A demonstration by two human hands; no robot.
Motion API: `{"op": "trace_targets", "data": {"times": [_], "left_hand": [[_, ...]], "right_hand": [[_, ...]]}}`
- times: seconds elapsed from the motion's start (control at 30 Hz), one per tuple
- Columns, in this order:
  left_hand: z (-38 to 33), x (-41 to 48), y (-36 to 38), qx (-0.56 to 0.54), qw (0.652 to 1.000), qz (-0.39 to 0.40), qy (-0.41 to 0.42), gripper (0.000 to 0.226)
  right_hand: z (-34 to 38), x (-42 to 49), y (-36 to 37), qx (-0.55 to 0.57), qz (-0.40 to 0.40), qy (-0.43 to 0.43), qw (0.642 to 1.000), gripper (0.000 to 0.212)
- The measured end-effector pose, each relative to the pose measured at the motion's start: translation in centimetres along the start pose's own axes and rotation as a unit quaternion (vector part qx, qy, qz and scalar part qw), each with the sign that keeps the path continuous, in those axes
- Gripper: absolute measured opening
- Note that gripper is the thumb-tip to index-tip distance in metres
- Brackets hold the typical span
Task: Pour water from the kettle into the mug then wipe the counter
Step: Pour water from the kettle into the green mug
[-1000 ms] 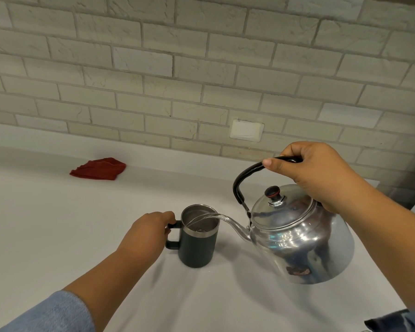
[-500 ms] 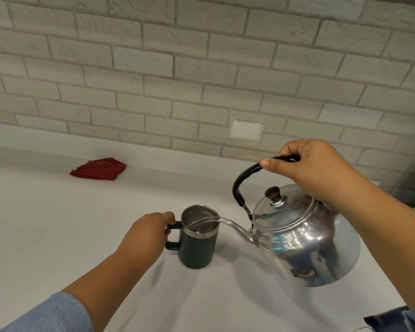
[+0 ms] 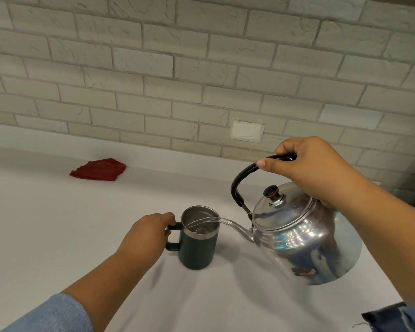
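A shiny steel kettle [image 3: 304, 238] with a black handle hangs tilted to the left above the white counter [image 3: 58, 236]. My right hand [image 3: 314, 168] grips its handle from above. A thin stream of water runs from the spout into a dark green mug [image 3: 198, 245] with a steel rim, which stands upright on the counter. My left hand [image 3: 146, 233] holds the mug's handle on its left side. A folded red cloth [image 3: 98, 169] lies at the back left of the counter, near the wall.
A pale brick wall [image 3: 201, 68] runs along the back of the counter, with a blank cover plate [image 3: 247, 131] set in it. The counter's right edge drops off just behind the kettle.
The kettle has tipped a little further and its base has risen slightly. Water keeps running into the mug. My left hand and the mug have stayed put.
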State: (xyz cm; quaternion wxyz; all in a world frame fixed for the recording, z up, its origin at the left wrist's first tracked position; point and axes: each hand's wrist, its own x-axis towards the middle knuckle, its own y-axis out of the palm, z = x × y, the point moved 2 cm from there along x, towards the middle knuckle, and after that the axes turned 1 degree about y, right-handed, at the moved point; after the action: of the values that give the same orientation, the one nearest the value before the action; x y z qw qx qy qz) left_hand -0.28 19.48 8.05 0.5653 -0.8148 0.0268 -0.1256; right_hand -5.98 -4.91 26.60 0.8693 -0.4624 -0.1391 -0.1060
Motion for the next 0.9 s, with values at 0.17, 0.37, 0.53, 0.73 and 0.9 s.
{"op": "trace_targets", "data": {"times": [0.17, 0.37, 0.53, 0.73, 0.9], "left_hand": [[0.01, -0.06, -0.11, -0.001, 1.000, -0.002, 0.002, 0.027], [-0.13, -0.06, -0.20, 0.000, 1.000, -0.001, 0.001, 0.028], [-0.13, -0.07, -0.15, 0.002, 1.000, -0.001, 0.000, 0.028], [-0.13, -0.04, -0.10, 0.002, 1.000, 0.002, 0.000, 0.029], [-0.08, -0.01, -0.12, 0.001, 1.000, 0.001, -0.003, 0.029]], "right_hand": [[0.27, 0.02, -0.05, -0.006, 0.004, -0.003, 1.000, 0.032], [0.55, 0.15, -0.12, -0.023, 0.007, 0.002, 1.000, 0.037], [0.78, 0.36, -0.13, -0.039, 0.008, 0.001, 0.999, 0.038], [0.87, 0.63, -0.14, -0.056, 0.009, 0.001, 0.998, 0.041], [1.04, 0.67, -0.21, -0.065, 0.016, 0.002, 0.998, 0.040]]}}
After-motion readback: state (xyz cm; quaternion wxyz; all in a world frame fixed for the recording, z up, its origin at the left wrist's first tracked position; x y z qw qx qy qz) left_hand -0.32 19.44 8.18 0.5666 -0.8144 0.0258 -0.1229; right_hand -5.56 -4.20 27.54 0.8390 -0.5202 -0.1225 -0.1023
